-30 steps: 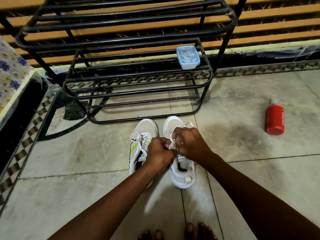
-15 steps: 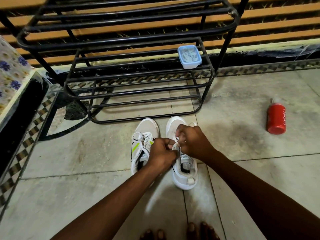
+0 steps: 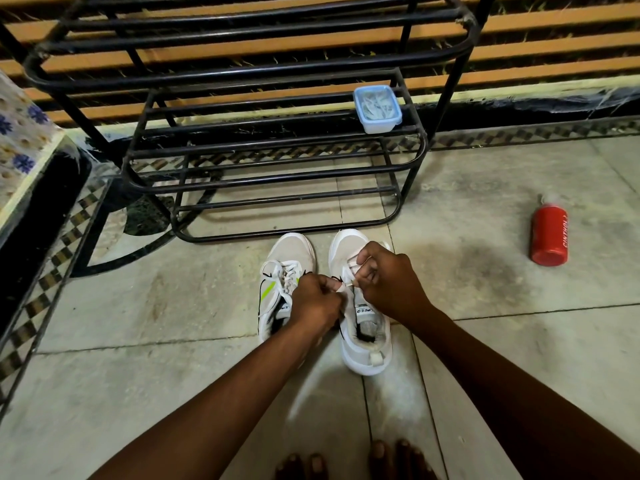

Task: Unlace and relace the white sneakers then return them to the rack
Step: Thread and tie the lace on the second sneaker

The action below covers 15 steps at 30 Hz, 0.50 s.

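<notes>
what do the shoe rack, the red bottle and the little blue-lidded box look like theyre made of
The black tubular shoe rack looks like painted metal: thin bent tubes with a dull sheen. The red cylindrical bottle lying on the floor could be coated metal or plastic; its smooth, printed surface leaves that open. The small rectangular box with a blue rim looks like translucent plastic, since pale contents show through the lid.
</notes>
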### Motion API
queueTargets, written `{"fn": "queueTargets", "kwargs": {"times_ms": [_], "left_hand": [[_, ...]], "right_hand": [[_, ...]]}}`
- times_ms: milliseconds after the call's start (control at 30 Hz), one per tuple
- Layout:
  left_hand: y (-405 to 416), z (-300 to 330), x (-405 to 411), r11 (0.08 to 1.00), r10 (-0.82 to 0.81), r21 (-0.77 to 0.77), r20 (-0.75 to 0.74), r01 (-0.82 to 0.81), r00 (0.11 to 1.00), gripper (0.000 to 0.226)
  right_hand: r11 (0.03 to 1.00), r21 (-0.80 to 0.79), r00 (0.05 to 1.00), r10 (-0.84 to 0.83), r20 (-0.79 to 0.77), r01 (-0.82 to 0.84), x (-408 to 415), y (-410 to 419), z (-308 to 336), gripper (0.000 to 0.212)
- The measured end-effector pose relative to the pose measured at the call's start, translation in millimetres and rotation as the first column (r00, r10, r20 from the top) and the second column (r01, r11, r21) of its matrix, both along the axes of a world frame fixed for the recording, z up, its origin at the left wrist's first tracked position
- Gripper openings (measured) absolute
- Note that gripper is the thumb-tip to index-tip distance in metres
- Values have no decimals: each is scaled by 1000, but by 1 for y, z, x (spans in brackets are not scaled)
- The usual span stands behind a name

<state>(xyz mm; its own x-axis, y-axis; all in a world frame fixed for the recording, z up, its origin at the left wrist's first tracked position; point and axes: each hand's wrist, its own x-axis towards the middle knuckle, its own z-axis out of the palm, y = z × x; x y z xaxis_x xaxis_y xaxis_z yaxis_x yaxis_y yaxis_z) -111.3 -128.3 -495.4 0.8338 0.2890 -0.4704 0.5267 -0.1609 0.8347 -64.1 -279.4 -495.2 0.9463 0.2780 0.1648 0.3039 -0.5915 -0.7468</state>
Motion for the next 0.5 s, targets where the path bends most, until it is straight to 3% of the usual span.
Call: {"fn": "queueTargets", "kwargs": {"times_ms": [200,333,500], "left_hand": [[1,2,-3,1000,-5,-5,7,5,1000,13],[0,0,-4,1000,-10,28,30,9,1000,13],[-7,6,-9,991,-48,131,98,35,994,11]], "right_hand": [[999,-24,998,50,37,-49,1,2,-2,28],[973,-173,969,184,163,-155,2,6,1,29],[972,-212,956,157,249,-105,4,13,4,26]]}}
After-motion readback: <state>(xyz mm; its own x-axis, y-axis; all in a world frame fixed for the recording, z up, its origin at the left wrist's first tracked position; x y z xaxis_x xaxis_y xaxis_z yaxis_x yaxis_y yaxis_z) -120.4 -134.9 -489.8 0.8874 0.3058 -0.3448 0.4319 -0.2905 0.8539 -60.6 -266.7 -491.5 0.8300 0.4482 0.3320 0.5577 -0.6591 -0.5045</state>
